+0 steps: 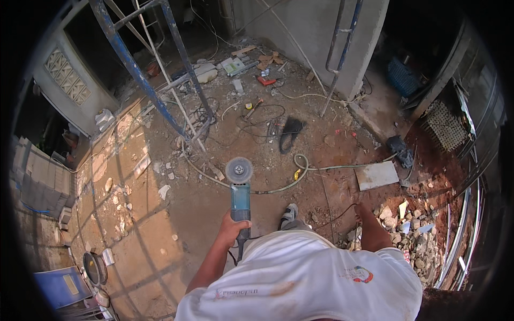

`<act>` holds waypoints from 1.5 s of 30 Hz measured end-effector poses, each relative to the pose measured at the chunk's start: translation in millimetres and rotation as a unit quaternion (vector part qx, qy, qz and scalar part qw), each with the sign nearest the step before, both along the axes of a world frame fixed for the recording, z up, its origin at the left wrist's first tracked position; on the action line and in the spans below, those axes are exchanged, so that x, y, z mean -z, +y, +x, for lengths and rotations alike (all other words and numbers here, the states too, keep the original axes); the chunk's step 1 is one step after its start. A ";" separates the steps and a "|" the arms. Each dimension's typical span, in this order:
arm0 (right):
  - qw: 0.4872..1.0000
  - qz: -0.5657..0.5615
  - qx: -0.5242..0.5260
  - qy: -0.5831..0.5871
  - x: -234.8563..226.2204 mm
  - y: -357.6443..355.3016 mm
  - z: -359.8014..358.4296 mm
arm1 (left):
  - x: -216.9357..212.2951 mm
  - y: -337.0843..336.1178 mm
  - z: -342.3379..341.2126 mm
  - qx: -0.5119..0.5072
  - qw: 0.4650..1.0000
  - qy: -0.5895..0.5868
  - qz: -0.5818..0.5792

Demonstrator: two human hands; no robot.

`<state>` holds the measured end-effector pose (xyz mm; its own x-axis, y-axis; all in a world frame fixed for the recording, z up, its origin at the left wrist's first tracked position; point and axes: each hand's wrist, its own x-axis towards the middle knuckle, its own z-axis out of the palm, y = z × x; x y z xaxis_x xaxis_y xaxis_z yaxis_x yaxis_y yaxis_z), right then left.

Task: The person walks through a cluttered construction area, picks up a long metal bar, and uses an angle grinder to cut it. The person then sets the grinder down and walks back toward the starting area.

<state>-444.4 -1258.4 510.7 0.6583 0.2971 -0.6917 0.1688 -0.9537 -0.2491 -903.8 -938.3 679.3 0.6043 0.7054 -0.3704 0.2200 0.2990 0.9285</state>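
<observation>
My left hand (234, 227) is wrapped round the body of a teal and dark angle grinder (241, 199). Its round grey disc (239, 170) faces up, at the end pointing away from me. A dark cord leaves the grinder's near end and passes behind my shirt. On the right, my right hand (362, 211) is held out low over the ground, fingers closed about a dark cord (337, 216) that curves up to it. The fingers are small and partly shaded in this view.
A green hose (332, 168) winds across the dirt floor ahead. Blue scaffold legs (140, 72) stand at the far left. Broken rubble (415, 235) lies beside my right arm, with a pale slab (377, 175) beyond it. Tangled cables (257, 120) and a black cloth-like thing (292, 132) lie farther ahead.
</observation>
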 end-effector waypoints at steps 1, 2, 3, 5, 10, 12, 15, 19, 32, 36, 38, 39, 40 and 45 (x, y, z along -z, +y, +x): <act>0.950 -0.004 -0.239 -0.201 -30.7 43.4 78.8 | -10.2 -0.5 36.8 0.021 0.999 -0.008 -0.044; 0.836 -0.035 -0.365 -0.409 -69.5 74.8 160.7 | -21.6 7.8 85.8 0.052 0.995 -0.029 -0.076; 0.901 0.133 -0.235 -0.339 -136.8 205.1 153.4 | -32.6 17.8 80.8 0.011 0.998 -0.011 -0.065; 0.866 0.398 -0.061 -0.296 -311.4 363.7 152.2 | -54.4 34.6 107.0 -0.015 0.998 -0.021 -0.055; 0.618 0.707 -0.143 -0.313 -557.6 457.9 122.2 | -81.4 80.6 158.5 -0.006 0.996 -0.086 -0.036; 0.612 0.730 -0.130 -0.277 -563.7 475.6 149.7 | -80.9 101.7 181.5 0.003 0.994 -0.097 -0.052; 0.666 0.685 -0.093 -0.282 -534.1 512.3 205.5 | -76.3 137.4 212.1 0.002 0.990 -0.104 -0.090; 0.750 0.619 -0.065 -0.222 -417.8 553.5 295.5 | -44.3 197.6 255.7 0.010 0.986 -0.089 -0.138; 0.956 0.113 -0.190 -0.195 -21.6 654.2 377.4 | 11.7 385.4 353.3 0.020 0.966 0.014 -0.257; 0.973 0.074 -0.181 -0.123 -14.2 688.8 355.2 | 35.7 413.5 355.1 -0.042 0.962 0.035 -0.267; 0.967 0.109 -0.183 -0.137 -4.8 701.0 358.3 | 36.2 422.4 367.2 -0.067 0.953 0.044 -0.291; 0.964 0.126 -0.183 -0.145 -0.8 707.4 361.5 | 41.6 424.0 370.2 -0.074 0.949 0.044 -0.302; 0.964 0.126 -0.194 -0.133 -6.8 717.9 365.8 | 44.7 426.1 372.0 -0.080 0.947 0.043 -0.309; 0.963 0.123 -0.231 -0.064 -12.5 787.7 369.3 | 71.7 432.2 379.5 -0.130 0.934 0.063 -0.327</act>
